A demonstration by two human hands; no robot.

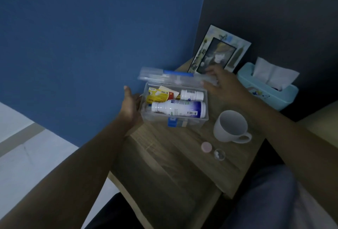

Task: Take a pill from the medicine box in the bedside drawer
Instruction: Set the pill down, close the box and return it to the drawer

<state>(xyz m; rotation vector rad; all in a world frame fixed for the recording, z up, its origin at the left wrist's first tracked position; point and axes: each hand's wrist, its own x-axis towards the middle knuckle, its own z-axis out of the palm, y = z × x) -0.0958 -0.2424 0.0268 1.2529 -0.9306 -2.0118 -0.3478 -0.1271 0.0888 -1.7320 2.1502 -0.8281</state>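
Clear medicine box [175, 117] at the far left edge of the bedside table [164, 155], lid [164, 76] raised. Left hand [130, 108], grip open, palm braced flat on the box's left wall; right hand [219, 84], fingers loosely on the lid's right end. Inside lie a large white bottle [179, 109], a smaller bottle [192, 95] and a yellow packet [158, 96]. Best practice: keep the box steadied, tip the lid fully back, then lift out one container.

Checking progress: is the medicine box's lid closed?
No, the right hand holds the clear lid raised, exposing bottles inside the medicine box.
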